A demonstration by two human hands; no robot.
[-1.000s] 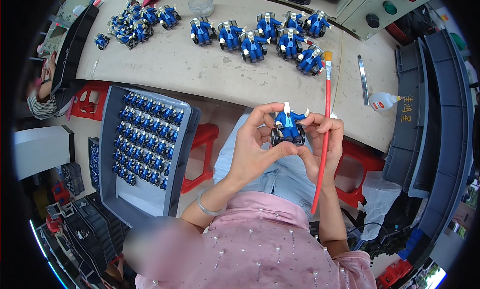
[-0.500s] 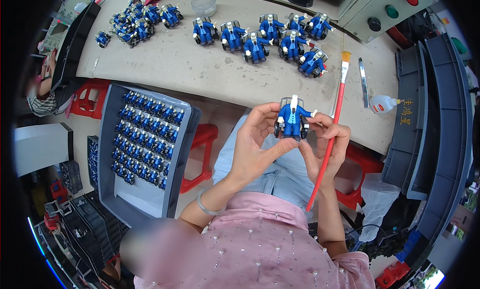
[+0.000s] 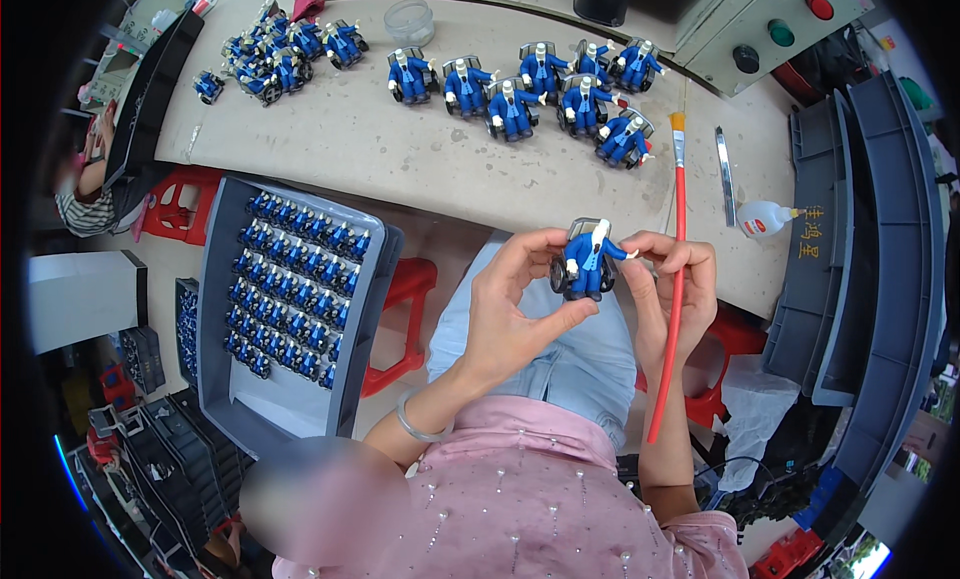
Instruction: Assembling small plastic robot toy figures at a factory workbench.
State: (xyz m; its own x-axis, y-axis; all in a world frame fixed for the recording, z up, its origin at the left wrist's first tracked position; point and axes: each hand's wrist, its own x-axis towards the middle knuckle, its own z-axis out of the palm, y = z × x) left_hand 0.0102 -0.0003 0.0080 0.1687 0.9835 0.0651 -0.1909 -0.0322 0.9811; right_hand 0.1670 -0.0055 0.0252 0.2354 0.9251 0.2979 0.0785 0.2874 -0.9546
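Note:
Above my lap, my left hand (image 3: 510,299) grips a toy figure (image 3: 588,261) from its left side, thumb beneath and fingers behind. The figure wears a blue suit, has a white head and hands, and sits in a dark wheelchair. My right hand (image 3: 675,294) pinches the figure's outstretched hand between thumb and index finger. A long red-handled paintbrush (image 3: 676,279) is also held in the right hand, its tan bristles pointing away from me over the bench and its handle end hanging by my forearm.
On the bench (image 3: 330,129) stand several similar figures (image 3: 515,109), with a heaped group (image 3: 265,59) at far left. A clear cup (image 3: 409,24), a metal blade-like strip (image 3: 726,174) and a white bottle (image 3: 765,219) lie there too. A grey crate (image 3: 222,309) holds rows of figures at left.
The figure has turned and tilted slightly. My right hand has shifted right and its thumb now pinches the figure's hand instead of supporting its base; the brush has swung more upright.

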